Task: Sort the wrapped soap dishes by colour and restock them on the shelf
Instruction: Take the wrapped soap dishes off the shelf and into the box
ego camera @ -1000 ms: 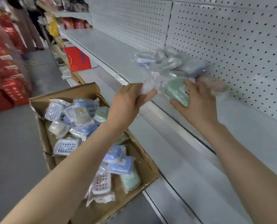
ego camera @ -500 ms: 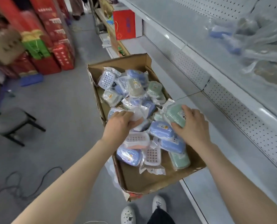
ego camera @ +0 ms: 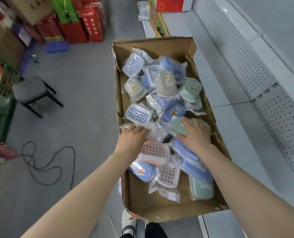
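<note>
The right hand (ego camera: 194, 134) lies palm-down over a green wrapped soap dish (ego camera: 175, 125), fingers curved round its top and gripping it. At its nine o'clock the left hand (ego camera: 134, 137) pinches the clear wrapper of a pale soap dish (ego camera: 155, 134). A pink soap dish (ego camera: 154, 152) lies at the left hand's five o'clock, and a blue soap dish (ego camera: 185, 149) lies at the right hand's seven o'clock. All lie in a cardboard box (ego camera: 151, 43), with a heap of wrapped soap dishes (ego camera: 166, 83) toward twelve o'clock. The shelf (ego camera: 228, 86) runs along three o'clock, and a stool (ego camera: 29, 90) stands toward ten.
</note>
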`<state>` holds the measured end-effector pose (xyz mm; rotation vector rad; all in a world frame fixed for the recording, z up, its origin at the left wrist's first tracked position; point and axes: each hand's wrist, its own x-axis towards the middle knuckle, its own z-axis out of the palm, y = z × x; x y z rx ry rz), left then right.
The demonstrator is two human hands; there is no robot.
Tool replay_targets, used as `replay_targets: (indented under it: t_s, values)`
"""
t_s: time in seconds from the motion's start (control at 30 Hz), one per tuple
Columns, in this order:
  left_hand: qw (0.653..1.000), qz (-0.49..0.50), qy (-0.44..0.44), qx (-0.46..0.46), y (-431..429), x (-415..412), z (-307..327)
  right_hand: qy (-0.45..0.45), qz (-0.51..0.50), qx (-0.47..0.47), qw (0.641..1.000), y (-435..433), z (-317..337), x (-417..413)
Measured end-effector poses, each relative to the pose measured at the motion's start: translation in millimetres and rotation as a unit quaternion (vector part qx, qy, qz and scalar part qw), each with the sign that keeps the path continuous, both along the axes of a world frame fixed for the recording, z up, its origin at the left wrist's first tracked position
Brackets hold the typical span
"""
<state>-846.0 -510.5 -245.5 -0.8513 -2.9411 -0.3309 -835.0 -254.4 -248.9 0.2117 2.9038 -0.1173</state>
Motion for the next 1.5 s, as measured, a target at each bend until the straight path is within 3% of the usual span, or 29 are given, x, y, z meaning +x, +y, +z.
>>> replay_targets:
  t_s: [0.13, 0.43, 0.7, 0.97, 1.27, 1.5]
  values:
    - [0.998, 0.022, -0.025, -0.044, 9.0, -22.2, -8.8, -0.024, 0.020, 0.012, 0.999, 2.5, -12.3, -14.2]
    - [0.992, 0.016, -0.103, -0.077, 19.9, -38.7, -3.4, 0.046, 0.073, 0.018, 0.996, 16.1, 20.1, 12.9]
    - [0.994, -0.101, -0.005, -0.032, 37.6, -30.8, 72.4, 0.129, 0.056, 0.066, 0.988, 26.4, 105.2, 75.1]
    - [0.956, -0.270, 0.114, 0.019, 101.5, -2.1, 160.8, 0.232, -0.015, 0.147, 0.961, 58.4, 180.5, 172.6]
    - [0.896, -0.393, 0.184, 0.096, 240.2, 37.8, 235.5, 0.284, -0.144, 0.199, 0.927, 149.1, 232.0, 254.4]
    - [0.891, -0.414, 0.158, 0.098, 374.5, 43.6, 254.7, 0.260, -0.240, 0.195, 0.915, 261.2, 245.4, 280.5]
